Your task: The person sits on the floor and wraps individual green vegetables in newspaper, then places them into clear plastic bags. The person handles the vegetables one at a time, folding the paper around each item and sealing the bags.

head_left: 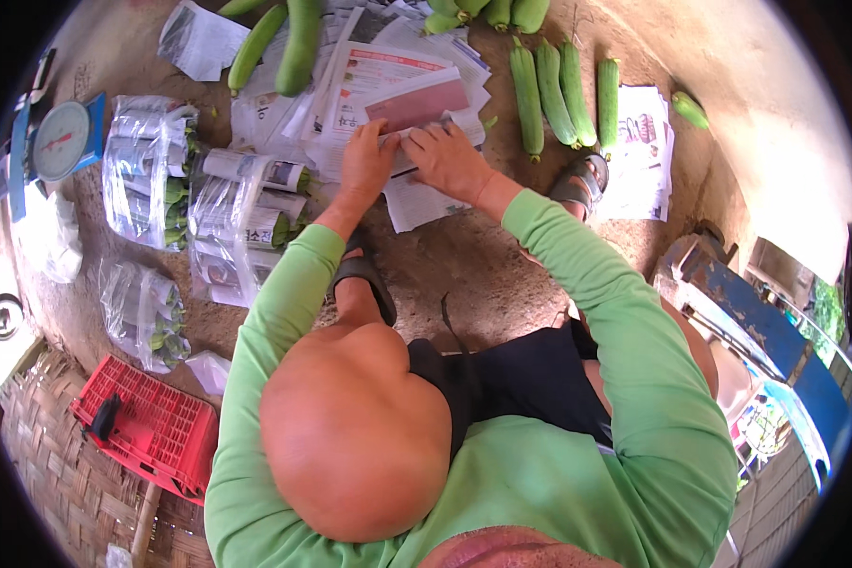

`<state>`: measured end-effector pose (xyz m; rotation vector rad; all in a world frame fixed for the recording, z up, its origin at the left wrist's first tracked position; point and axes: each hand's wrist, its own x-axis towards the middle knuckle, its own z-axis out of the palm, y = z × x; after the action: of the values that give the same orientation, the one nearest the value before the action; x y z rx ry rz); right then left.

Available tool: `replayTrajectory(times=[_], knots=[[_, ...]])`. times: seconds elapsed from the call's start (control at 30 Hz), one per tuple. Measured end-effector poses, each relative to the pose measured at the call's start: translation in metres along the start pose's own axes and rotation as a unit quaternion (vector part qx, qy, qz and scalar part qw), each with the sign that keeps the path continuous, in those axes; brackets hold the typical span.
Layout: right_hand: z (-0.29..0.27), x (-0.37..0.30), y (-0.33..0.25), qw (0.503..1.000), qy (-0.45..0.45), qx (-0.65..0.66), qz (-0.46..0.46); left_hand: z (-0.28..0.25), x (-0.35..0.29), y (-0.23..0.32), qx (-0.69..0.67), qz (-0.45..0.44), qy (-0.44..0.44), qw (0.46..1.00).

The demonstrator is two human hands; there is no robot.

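Both my hands are at a folded newspaper sheet (417,104) with a pinkish printed panel, lying over a loose stack of newspapers (336,90) on the ground. My left hand (367,159) is closed, its fingertips gripping the near left edge of the sheet. Close beside it, my right hand (443,159) has its fingers curled over the same edge. Whether anything lies under the folded paper is hidden. Several long ridged green gourds (527,99) lie just right of the stack. A thick, smoother green gourd (300,45) rests on papers at the upper left.
Clear plastic bags of newspaper-wrapped vegetables (147,180) lie at the left, near a round dial scale (62,140). A red plastic crate (151,421) stands lower left on woven matting (43,454). More newspapers (639,156) lie by my right sandal (580,182). A blue bench (738,293) stands right.
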<state>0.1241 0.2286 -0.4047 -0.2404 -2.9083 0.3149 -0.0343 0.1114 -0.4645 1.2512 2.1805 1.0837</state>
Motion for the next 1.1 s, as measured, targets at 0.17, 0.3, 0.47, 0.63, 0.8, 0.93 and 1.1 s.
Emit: replayTrajectory(times=[0.17,0.3,0.47,0.63,0.8,0.93,1.1], knots=[[0.035,-0.005,0.013,0.986,-0.115,-0.097,0.070,-0.001,-0.008,0.020,0.114,0.161,-0.020,0.980],[-0.008,0.024,0.006,0.970,-0.216,0.079,0.076,-0.028,-0.021,0.027,0.184,0.164,-0.062,0.967],[-0.043,0.016,-0.006,0.853,-0.349,0.377,0.090,-0.059,-0.044,0.044,0.236,0.269,-0.063,0.932],[-0.077,0.013,-0.050,0.873,-0.407,0.256,0.084,-0.079,-0.080,0.066,0.087,0.120,-0.236,0.960],[-0.075,0.012,-0.080,0.959,-0.234,0.069,-0.143,-0.099,-0.095,0.051,-0.344,-0.174,-0.484,0.785],[-0.071,0.010,-0.082,0.868,-0.407,0.281,-0.027,-0.137,-0.103,0.072,-0.069,-0.064,-0.445,0.891],[-0.083,0.005,-0.097,0.882,-0.367,0.295,-0.020,-0.163,-0.092,0.069,0.030,-0.027,-0.491,0.870]])
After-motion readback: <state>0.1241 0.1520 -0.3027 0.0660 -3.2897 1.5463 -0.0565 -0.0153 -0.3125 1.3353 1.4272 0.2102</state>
